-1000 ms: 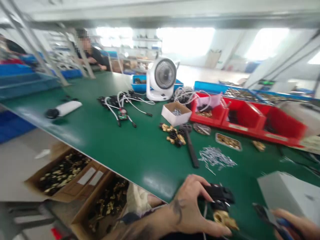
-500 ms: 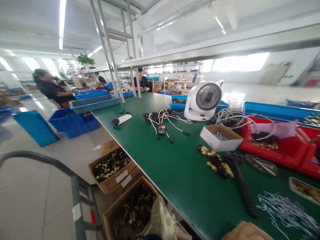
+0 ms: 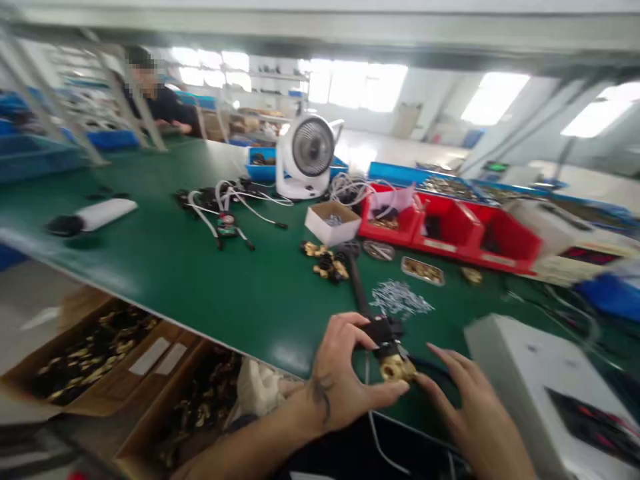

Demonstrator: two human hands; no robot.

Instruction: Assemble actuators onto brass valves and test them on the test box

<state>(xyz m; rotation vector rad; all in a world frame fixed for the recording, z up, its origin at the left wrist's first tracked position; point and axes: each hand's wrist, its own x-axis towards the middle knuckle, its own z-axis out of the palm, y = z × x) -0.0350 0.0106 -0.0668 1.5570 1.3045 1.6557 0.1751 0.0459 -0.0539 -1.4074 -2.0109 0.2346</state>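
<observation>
My left hand (image 3: 340, 373) grips a brass valve (image 3: 395, 368) with a black block (image 3: 383, 333) on top, the fingers at the black block and the thumb beneath the brass end. To the right of the valve is my right hand (image 3: 470, 400), its fingers spread apart. Its thumb tip is close to the brass; whether it touches I cannot tell. Just beyond my hands lie a black-handled tool (image 3: 357, 283) and a pile of thin silvery wire pieces (image 3: 399, 298). Several brass and black fittings (image 3: 326, 261) are left of the tool.
Farther back are a white fan (image 3: 307, 157), a small cardboard box (image 3: 333, 232) and red bins (image 3: 447, 233). A light-grey device (image 3: 545, 393) stands at the right. White cables with a small circuit board (image 3: 227, 225) lie at left. Boxes of fittings (image 3: 100, 353) sit below the table edge.
The view has swung right and down toward the table. Both hands and the valve now show, where before only part of a hand appeared at the bottom edge.
</observation>
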